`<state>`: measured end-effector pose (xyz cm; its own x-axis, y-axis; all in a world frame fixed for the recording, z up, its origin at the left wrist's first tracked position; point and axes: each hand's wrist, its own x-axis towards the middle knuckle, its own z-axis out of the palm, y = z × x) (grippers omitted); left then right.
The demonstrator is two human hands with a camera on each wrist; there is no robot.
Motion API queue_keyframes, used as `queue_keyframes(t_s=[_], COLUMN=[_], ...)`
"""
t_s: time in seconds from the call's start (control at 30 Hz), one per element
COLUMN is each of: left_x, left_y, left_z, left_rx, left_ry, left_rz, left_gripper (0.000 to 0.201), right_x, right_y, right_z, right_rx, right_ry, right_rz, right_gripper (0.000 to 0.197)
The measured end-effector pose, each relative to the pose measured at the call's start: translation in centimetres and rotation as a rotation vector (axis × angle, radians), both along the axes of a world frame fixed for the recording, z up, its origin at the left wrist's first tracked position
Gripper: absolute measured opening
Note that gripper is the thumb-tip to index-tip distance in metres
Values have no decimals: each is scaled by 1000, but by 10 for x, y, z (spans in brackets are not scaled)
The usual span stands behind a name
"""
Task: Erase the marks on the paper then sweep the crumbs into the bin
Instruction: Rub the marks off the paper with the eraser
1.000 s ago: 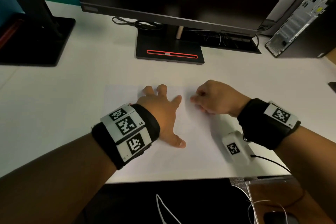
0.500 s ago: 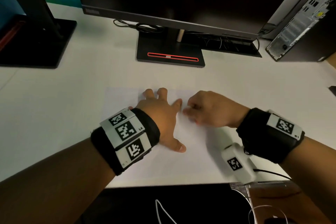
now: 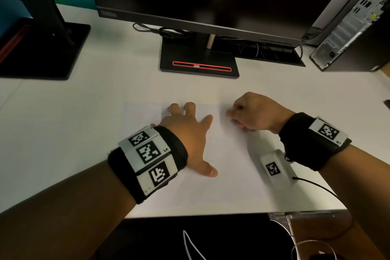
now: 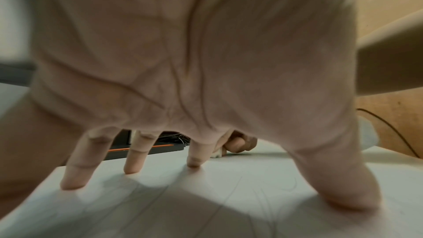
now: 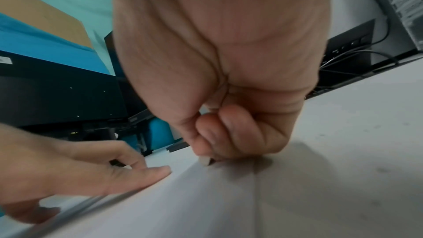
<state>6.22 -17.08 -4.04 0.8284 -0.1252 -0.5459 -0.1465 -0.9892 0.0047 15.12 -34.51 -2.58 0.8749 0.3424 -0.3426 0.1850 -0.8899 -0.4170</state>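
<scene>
A white sheet of paper [image 3: 228, 175] lies on the white desk near its front edge. My left hand [image 3: 196, 133] presses flat on it with fingers spread. Faint pencil marks [image 4: 263, 193] show on the sheet between its thumb and fingers. My right hand [image 3: 231, 116] is curled at the sheet's far right part, just right of the left forefinger. It pinches a small white eraser [image 5: 204, 160] whose end touches the paper. The eraser [image 4: 216, 154] also peeks out behind the left fingers. No bin shows in any view.
A monitor stand [image 3: 199, 63] with a red stripe stands behind the paper. A computer tower [image 3: 354, 27] is at the back right and a black stand [image 3: 42, 48] at the back left. Cables hang below the desk's front edge [image 3: 211, 213].
The right hand with the eraser slid left towards the left forefinger, then back to the right a little. The left hand has stayed pressed on the paper.
</scene>
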Motion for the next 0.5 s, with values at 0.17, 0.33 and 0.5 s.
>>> queue_keyframes(t_s=[0.17, 0.33, 0.5], left_x=[1, 1, 1], left_y=[0, 0, 0], left_z=[0, 1, 1], left_rx=[0, 9, 7], left_ry=[4, 9, 10], left_rz=[3, -1, -2], left_gripper=[132, 133, 133], right_x=[-16, 1, -12], right_y=[6, -3, 6], right_z=[-4, -1, -3], right_rx=[-45, 0, -35], right_ry=[55, 33, 124], right_rz=[172, -14, 127], right_gripper=[39, 37, 39])
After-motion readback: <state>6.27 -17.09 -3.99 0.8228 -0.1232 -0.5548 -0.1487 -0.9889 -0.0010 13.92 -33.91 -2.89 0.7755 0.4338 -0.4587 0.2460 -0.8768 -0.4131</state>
